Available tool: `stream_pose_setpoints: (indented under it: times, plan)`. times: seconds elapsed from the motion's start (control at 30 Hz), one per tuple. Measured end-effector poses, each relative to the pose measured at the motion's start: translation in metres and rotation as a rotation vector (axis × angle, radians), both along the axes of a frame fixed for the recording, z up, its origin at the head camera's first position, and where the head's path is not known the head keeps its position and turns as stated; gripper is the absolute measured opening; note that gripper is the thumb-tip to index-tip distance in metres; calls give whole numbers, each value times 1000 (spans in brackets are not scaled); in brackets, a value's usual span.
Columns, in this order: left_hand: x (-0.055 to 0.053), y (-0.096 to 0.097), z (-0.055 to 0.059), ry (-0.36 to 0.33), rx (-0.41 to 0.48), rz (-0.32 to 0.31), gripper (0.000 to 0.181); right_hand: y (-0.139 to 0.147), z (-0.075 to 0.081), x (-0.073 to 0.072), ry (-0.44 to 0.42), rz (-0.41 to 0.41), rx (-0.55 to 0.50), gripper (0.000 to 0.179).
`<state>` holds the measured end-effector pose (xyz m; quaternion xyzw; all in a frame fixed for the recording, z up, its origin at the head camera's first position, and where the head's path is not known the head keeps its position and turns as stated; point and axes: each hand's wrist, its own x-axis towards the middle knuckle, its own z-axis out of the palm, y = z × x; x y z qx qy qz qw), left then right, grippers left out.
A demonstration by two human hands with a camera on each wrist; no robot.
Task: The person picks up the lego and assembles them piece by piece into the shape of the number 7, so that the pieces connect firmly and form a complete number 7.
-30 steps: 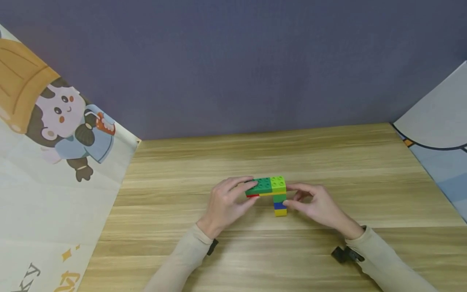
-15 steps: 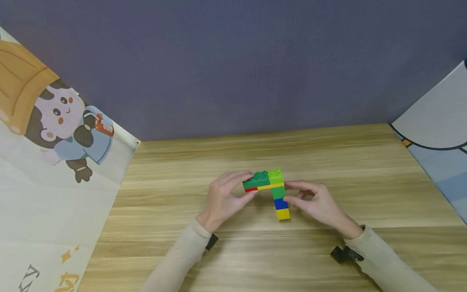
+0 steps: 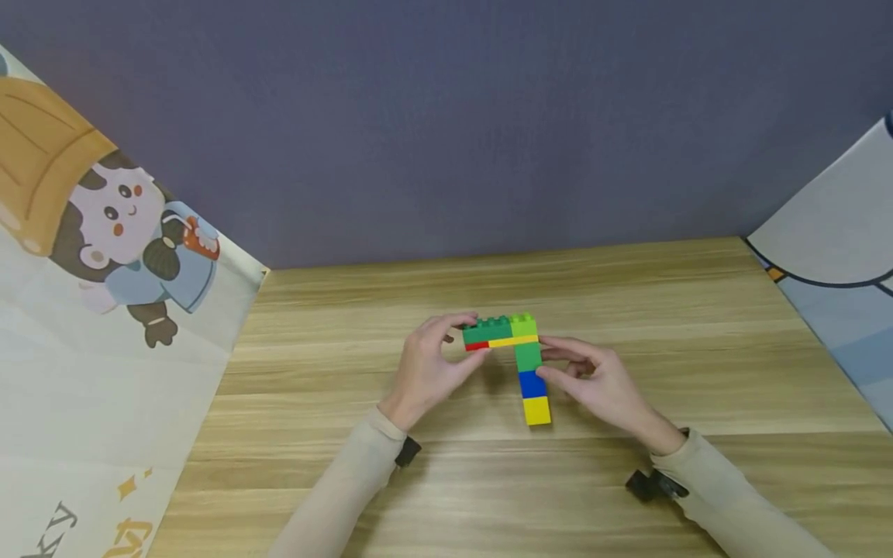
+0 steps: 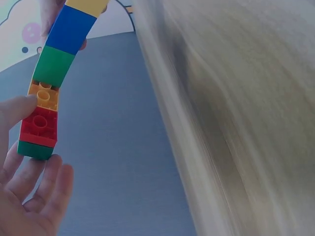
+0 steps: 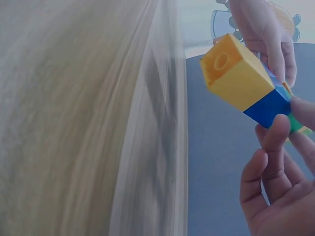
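Both hands hold one building-brick assembly, shaped like an upside-down L and raised off the table. Its top arm joins a dark green brick (image 3: 487, 334) and a lime brick (image 3: 524, 328) over thin red (image 3: 477, 346) and yellow (image 3: 512, 341) pieces. Down from the right end run a green brick (image 3: 528, 357), a blue brick (image 3: 532, 384) and a yellow brick (image 3: 536, 411). My left hand (image 3: 427, 372) pinches the dark green end, thumb underneath. With thumb and fingers, my right hand (image 3: 598, 381) grips the column near the blue brick. The yellow brick's hollow underside (image 5: 222, 61) shows in the right wrist view.
A wood-grain table (image 3: 335, 325) lies below the hands. Behind it rises a dark blue-grey panel (image 3: 446, 132). Printed cartoon panels flank it at left (image 3: 202, 372) and right (image 3: 830, 232). Dark wrist devices sit at both cuffs.
The assembly has tilted, its top swinging away and its lower end coming up toward the head camera, so more of the column's front shows. Both hands keep their hold.
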<state>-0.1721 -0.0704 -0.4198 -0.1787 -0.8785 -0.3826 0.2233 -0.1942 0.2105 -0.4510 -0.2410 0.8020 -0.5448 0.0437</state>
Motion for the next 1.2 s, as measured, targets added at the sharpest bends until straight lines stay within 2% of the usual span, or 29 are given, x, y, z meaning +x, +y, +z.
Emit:
stream_pose_setpoints:
  times: [0.13, 0.27, 0.43, 0.7, 0.97, 1.2]
  plan:
    - [-4, -1, -1, -44, 68, -22, 43, -2, 0, -1, -2, -9, 4, 44]
    - [-7, -2, -3, -56, 114, -33, 43, -4, 0, -2, 3, -15, 9, 46]
    - [-10, -3, -4, -62, 143, -18, 39, -7, 2, -2, -19, -11, 8, 53]
    - [-15, -4, -6, -143, 199, -6, 38, -11, 4, -1, -85, 8, -32, 57]
    - [-20, -6, -7, -178, 154, 45, 37, -13, 7, -3, -163, 23, -34, 57]
    - [-23, -6, -12, -232, 156, 49, 39, -17, 5, -5, -198, 9, -14, 57]
